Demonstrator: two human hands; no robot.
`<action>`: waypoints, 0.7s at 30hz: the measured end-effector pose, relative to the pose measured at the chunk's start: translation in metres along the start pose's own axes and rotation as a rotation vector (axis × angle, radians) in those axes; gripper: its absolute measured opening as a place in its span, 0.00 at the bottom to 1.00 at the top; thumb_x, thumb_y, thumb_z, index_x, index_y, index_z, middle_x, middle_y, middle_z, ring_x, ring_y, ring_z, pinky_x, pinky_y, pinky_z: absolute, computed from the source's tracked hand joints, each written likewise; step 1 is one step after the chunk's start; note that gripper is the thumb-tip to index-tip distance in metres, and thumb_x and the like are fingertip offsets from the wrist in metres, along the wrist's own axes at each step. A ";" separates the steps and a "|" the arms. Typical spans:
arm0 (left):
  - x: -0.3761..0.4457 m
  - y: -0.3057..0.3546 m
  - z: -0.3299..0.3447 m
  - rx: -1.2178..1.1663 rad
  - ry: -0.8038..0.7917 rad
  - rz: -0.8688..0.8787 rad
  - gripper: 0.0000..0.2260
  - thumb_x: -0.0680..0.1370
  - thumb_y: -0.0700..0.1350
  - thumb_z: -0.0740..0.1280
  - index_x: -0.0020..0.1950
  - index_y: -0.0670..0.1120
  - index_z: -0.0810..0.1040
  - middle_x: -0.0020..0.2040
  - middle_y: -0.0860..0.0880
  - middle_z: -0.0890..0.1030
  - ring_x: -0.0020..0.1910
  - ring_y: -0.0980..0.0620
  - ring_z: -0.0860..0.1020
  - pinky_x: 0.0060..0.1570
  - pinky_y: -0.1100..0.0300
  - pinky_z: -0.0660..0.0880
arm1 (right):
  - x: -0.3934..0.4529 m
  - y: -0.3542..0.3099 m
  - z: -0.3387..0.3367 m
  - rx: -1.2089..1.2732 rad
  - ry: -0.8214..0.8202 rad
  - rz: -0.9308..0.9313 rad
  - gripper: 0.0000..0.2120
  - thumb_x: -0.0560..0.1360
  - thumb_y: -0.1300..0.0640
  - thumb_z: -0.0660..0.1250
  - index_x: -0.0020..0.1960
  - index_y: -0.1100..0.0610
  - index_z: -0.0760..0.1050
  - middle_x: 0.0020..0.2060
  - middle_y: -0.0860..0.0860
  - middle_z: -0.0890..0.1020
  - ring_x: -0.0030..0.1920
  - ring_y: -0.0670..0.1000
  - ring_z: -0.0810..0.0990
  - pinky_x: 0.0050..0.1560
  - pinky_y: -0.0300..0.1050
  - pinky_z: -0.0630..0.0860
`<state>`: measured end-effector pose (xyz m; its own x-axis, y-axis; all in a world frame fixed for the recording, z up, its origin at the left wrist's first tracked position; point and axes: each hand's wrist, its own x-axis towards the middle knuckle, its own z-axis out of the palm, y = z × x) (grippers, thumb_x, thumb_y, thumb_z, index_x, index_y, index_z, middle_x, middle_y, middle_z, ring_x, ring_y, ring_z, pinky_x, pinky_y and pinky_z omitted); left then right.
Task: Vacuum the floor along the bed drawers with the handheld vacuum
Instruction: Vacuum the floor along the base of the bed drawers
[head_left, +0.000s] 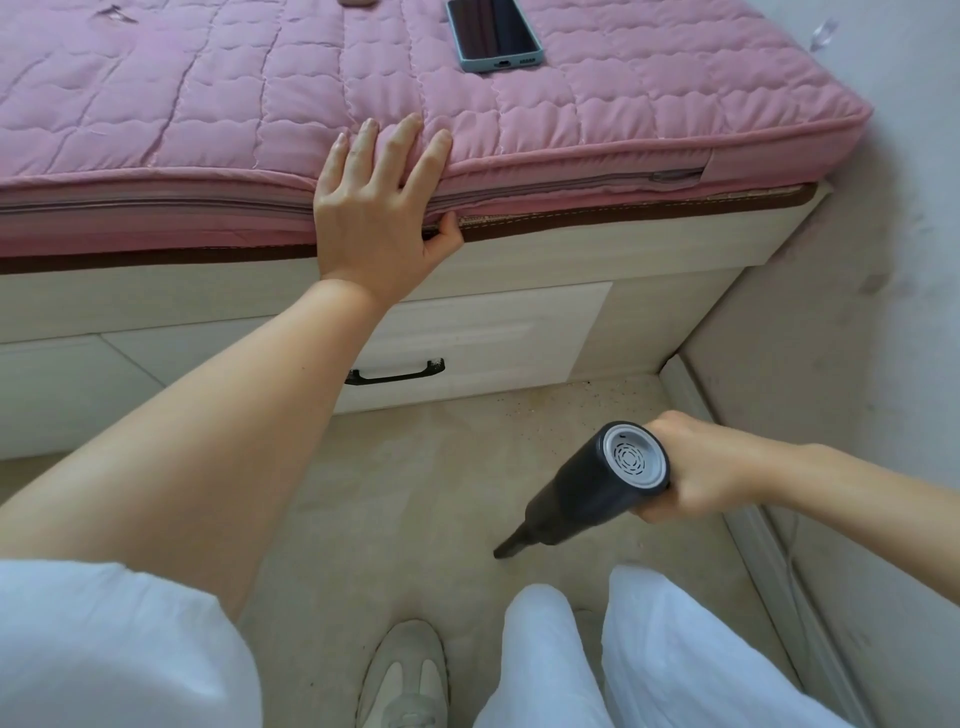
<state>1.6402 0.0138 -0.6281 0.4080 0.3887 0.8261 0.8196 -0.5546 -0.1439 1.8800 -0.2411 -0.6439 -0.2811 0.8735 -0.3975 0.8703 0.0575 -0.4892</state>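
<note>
White fabric, a sleeve (93, 639), fills the lower left corner, and from it a bare forearm reaches up to the bed. The left hand (382, 208) lies on the edge of the pink quilted mattress (208, 104), four fingers spread flat over the top and the thumb tucked under the mattress rim, so it grips the edge loosely rather than clenching. Beneath the mattress runs the pale wooden bed frame, with a drawer (493, 332) whose black handle (395, 373) shows just right of the forearm. On the mattress top, further right and near the upper edge of the view, a phone (494, 32) in a pale blue-green case lies face up.

Low in the middle, a light shoe (402, 675) stands on the beige floor (415, 467), with white trouser legs (649, 654) beside it to the right. Above them the handheld vacuum (587, 493), dark grey with a light vented rear cap turned toward the camera, slants down to the left; its narrow nozzle tip is at or just above the floor, well apart from the drawer front. Dark specks dot the floor in the corner where bed frame meets wall. The right hand (701, 467) is wrapped firmly round the vacuum's grip, fingers closed on it.
</note>
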 end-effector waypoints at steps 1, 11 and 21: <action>0.000 0.000 0.000 -0.002 -0.002 -0.001 0.24 0.77 0.56 0.63 0.72 0.48 0.75 0.69 0.44 0.77 0.66 0.35 0.76 0.68 0.39 0.71 | -0.001 -0.001 0.000 -0.008 -0.010 -0.001 0.13 0.62 0.57 0.69 0.31 0.45 0.65 0.25 0.47 0.69 0.27 0.45 0.67 0.27 0.36 0.61; 0.006 0.018 -0.001 0.061 0.029 -0.054 0.23 0.77 0.57 0.63 0.67 0.47 0.78 0.67 0.43 0.79 0.65 0.33 0.76 0.66 0.33 0.70 | -0.003 0.004 0.005 -0.026 0.106 0.002 0.17 0.66 0.53 0.72 0.31 0.42 0.63 0.25 0.41 0.71 0.29 0.41 0.72 0.29 0.33 0.64; 0.023 0.056 0.005 0.050 0.011 -0.018 0.24 0.76 0.58 0.63 0.69 0.48 0.78 0.67 0.42 0.79 0.65 0.31 0.76 0.64 0.30 0.70 | -0.017 0.025 -0.017 -0.108 0.120 0.091 0.11 0.64 0.50 0.71 0.35 0.45 0.67 0.29 0.44 0.76 0.31 0.44 0.75 0.30 0.42 0.70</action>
<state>1.6977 -0.0045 -0.6198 0.3885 0.3905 0.8346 0.8463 -0.5095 -0.1556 1.9129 -0.2465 -0.6364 -0.1546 0.9284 -0.3379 0.9300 0.0214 -0.3669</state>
